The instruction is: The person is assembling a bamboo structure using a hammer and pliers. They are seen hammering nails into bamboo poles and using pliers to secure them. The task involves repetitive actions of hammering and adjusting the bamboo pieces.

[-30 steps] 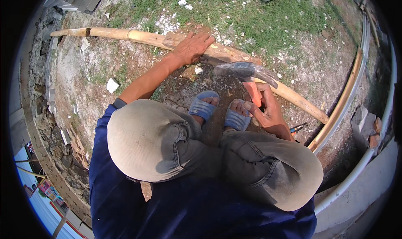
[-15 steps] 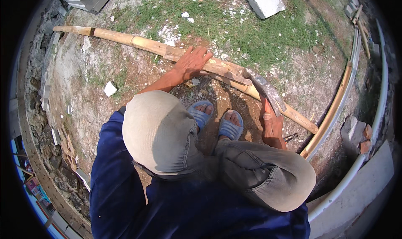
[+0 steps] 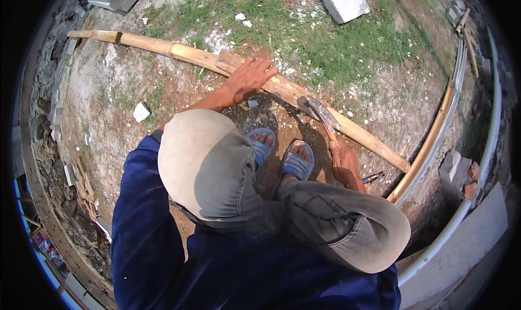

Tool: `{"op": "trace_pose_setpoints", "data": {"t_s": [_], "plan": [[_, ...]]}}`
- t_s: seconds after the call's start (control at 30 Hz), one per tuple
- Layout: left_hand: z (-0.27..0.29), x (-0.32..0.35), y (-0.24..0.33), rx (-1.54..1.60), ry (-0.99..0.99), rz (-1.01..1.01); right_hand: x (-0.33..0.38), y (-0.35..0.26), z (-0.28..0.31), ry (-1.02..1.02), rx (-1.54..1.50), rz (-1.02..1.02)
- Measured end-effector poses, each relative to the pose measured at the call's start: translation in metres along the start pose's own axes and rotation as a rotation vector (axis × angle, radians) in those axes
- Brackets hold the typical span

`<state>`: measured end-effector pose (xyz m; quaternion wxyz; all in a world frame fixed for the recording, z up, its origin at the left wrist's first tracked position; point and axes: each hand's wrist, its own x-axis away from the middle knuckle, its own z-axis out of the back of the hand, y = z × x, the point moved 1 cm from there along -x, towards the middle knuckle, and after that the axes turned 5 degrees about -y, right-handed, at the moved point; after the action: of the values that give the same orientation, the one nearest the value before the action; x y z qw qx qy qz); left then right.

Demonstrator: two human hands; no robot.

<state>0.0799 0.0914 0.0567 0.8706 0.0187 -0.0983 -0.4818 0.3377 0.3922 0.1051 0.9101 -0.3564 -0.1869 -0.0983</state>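
1. Wooden plank (image 3: 287,90) lies lengthwise on a bamboo pole (image 3: 372,141), just ahead of the feet; long axis runs upper left to lower right, across the person's front.
2. Left hand (image 3: 249,79) nearer: palm down on plank, fingers loosely spread, not wrapped round it. Pressure: can't tell.
3. Right hand (image 3: 346,160) closed round the orange handle of a hammer (image 3: 324,116), on the near side of the pole, past the plank's right part. Hammer head sits over that right end; contact or slight gap, can't tell.
4. Edges: pole's lower-right end just beside a split bamboo length (image 3: 429,141); far side borders grass (image 3: 336,65), white block (image 3: 343,1) farther out.
5. Near side: blue sandals (image 3: 298,162) and knees limit room; tool with blue and orange handles (image 3: 372,178) on ground beside right wrist.
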Motion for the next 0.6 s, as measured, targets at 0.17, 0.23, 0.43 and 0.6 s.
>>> {"op": "trace_pose_setpoints", "data": {"t_s": [0.17,0.23,0.43,0.6], "plan": [[-0.003,0.001,-0.001,-0.014,0.01,0.016,-0.004,-0.008,-0.001,-0.027,-0.003,-0.027],[-0.001,-0.001,0.003,-0.013,0.022,0.031,-0.003,-0.006,-0.002,-0.047,0.012,-0.054],[0.002,-0.002,0.005,-0.016,-0.018,0.059,-0.003,-0.003,0.0,0.035,-0.07,0.009],[0.003,-0.002,0.005,-0.006,-0.015,0.036,-0.004,-0.014,0.011,0.15,-0.132,0.058]]}}
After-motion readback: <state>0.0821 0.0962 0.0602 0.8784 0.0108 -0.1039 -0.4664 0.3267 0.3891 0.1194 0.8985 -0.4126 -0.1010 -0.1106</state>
